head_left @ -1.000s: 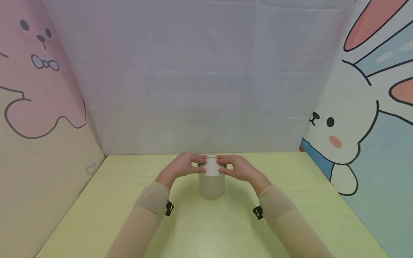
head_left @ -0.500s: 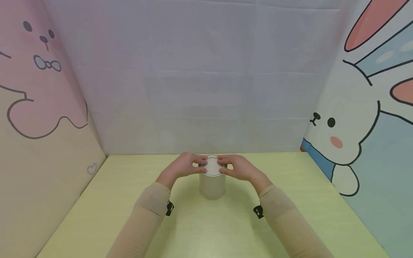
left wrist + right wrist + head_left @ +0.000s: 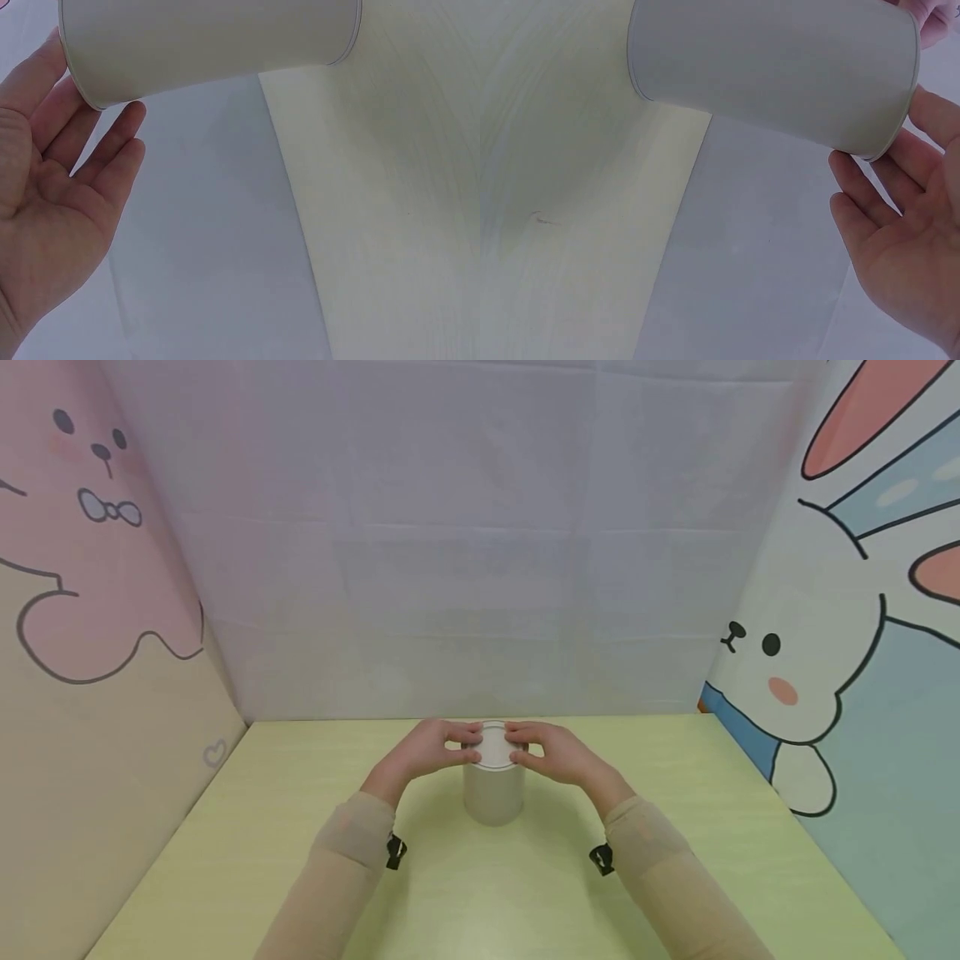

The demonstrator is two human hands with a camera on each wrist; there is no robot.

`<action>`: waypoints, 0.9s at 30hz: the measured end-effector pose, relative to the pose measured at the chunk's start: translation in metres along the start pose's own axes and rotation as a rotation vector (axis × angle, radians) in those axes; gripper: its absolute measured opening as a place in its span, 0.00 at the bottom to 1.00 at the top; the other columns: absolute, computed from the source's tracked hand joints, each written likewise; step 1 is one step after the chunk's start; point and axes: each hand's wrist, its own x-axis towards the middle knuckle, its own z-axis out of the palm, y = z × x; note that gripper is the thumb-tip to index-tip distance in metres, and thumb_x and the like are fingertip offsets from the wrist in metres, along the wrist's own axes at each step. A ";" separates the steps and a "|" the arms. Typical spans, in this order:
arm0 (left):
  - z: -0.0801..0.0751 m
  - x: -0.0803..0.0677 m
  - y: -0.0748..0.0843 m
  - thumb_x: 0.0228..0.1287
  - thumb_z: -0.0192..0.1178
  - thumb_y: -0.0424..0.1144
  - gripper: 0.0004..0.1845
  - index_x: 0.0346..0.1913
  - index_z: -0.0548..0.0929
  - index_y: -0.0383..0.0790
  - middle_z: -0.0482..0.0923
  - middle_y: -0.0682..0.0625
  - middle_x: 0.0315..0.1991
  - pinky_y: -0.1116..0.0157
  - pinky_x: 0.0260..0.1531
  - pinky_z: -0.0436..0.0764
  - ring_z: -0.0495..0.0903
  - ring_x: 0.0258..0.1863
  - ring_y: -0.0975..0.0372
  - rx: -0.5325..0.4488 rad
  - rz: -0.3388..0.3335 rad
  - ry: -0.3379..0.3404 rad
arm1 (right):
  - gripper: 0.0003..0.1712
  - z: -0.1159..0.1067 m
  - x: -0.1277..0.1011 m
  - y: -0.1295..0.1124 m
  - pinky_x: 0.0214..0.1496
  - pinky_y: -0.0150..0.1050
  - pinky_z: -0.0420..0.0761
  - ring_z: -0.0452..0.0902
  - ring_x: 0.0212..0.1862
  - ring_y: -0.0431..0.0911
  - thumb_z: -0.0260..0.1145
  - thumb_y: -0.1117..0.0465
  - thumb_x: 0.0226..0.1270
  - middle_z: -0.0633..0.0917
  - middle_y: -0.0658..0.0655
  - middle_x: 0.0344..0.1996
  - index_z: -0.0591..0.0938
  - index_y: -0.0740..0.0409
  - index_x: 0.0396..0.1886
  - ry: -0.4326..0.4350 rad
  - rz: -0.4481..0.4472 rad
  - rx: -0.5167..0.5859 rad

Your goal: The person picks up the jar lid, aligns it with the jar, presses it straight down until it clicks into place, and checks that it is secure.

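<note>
A plain off-white cylindrical canister (image 3: 493, 797) stands upright near the back middle of the table, with a round lid (image 3: 494, 747) on top. From the left, my left hand (image 3: 427, 747) grips its upper rim, thumb and a finger on the lid's edge. My right hand (image 3: 558, 754) mirrors this on the opposite side. In the left wrist view the canister (image 3: 210, 45) fills the top, and the left hand's (image 3: 60, 180) fingers reach its lidded end. The right wrist view has the right hand (image 3: 907, 232) at that same end of the canister (image 3: 772, 71).
The pale yellow-green table (image 3: 300, 827) meets a whitish cloth backdrop (image 3: 480, 568) just behind the canister. Side panels with a pink cartoon animal (image 3: 112, 577) and a white rabbit (image 3: 802, 635) flank it. A black strap (image 3: 395, 852) hangs from the left sleeve.
Both wrists and sleeves have dipped very slightly. The canister stays in place, and the fingers keep their hold at its rim.
</note>
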 end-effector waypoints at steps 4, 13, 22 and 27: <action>0.002 -0.004 0.001 0.64 0.68 0.48 0.24 0.60 0.83 0.41 0.73 0.53 0.66 0.52 0.63 0.72 0.68 0.68 0.54 -0.067 -0.021 0.029 | 0.24 0.004 -0.002 0.002 0.68 0.55 0.67 0.68 0.68 0.58 0.64 0.59 0.72 0.74 0.60 0.67 0.78 0.66 0.63 0.048 -0.003 0.034; 0.016 -0.006 -0.008 0.66 0.66 0.48 0.24 0.62 0.82 0.43 0.70 0.56 0.69 0.48 0.64 0.70 0.65 0.70 0.54 -0.167 -0.028 0.080 | 0.24 0.013 -0.009 0.008 0.68 0.57 0.66 0.68 0.68 0.59 0.64 0.60 0.72 0.74 0.61 0.67 0.78 0.65 0.64 0.122 -0.023 0.095; 0.027 -0.008 -0.016 0.65 0.67 0.44 0.20 0.59 0.84 0.43 0.74 0.55 0.65 0.49 0.64 0.69 0.70 0.67 0.53 -0.124 0.045 0.234 | 0.23 0.027 -0.010 0.016 0.66 0.59 0.68 0.70 0.65 0.61 0.66 0.63 0.69 0.75 0.62 0.66 0.79 0.65 0.62 0.251 -0.111 0.026; 0.035 -0.013 -0.019 0.65 0.68 0.38 0.17 0.55 0.86 0.37 0.81 0.48 0.58 0.49 0.60 0.73 0.76 0.59 0.50 -0.024 0.183 0.447 | 0.26 0.033 -0.011 0.017 0.65 0.57 0.70 0.71 0.63 0.61 0.68 0.62 0.67 0.75 0.63 0.65 0.78 0.66 0.63 0.359 -0.167 -0.114</action>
